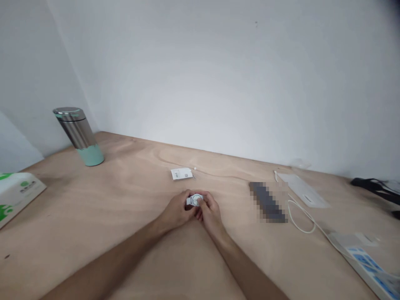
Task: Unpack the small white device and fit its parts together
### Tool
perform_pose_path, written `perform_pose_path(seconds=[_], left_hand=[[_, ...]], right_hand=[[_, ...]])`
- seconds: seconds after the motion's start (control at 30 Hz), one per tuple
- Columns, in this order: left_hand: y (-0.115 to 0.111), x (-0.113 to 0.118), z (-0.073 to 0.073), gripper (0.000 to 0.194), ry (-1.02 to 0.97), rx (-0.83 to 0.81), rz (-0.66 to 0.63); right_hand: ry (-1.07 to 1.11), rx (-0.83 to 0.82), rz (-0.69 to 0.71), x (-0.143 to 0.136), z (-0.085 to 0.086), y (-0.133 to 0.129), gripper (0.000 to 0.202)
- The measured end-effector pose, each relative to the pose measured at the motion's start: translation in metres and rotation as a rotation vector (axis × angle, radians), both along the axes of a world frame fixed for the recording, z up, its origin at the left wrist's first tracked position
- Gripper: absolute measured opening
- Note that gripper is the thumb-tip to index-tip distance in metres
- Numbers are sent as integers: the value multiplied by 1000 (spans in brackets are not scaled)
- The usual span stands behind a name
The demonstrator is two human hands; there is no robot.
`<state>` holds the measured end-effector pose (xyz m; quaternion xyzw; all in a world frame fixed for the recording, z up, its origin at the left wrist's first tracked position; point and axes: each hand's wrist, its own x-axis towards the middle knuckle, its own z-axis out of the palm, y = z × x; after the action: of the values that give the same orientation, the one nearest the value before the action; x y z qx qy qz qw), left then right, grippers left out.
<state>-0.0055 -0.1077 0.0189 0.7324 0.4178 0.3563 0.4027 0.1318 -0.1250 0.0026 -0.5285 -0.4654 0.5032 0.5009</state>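
Note:
A white wristwatch with a round dial is held between my two hands, just above the middle of the wooden table. My left hand grips it from the left, fingers curled round the strap side. On the other side my right hand is closed on it, with the thumb against the edge of the dial. Parts of the strap are hidden behind the fingers. Just beyond the hands lies a small white printed card or packet.
At the back left stands a steel and mint-green tumbler. A white and green pack sits at the left edge. To the right lie a pixelated dark object, a white cable, a clear plastic sleeve, a power strip and black straps.

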Motion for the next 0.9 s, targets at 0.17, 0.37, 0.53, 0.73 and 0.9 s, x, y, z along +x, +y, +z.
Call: perform_pose_path(seconds=[0.17, 0.37, 0.53, 0.73, 0.9], left_hand=[[-1, 0, 2, 28, 15, -34, 1], [2, 0, -2, 22, 56, -18, 18], [4, -2, -5, 23, 80, 19, -27], [6, -3, -8, 32, 109, 41, -37], [5, -2, -9, 31, 72, 53, -23]], right_hand=[[-25, -7, 11, 1, 0, 0, 35], [-35, -5, 22, 1, 2, -1, 32], [-49, 1, 14, -1, 3, -2, 31], [-21, 22, 11, 0, 0, 0, 32], [22, 12, -17, 0, 0, 1, 37]])
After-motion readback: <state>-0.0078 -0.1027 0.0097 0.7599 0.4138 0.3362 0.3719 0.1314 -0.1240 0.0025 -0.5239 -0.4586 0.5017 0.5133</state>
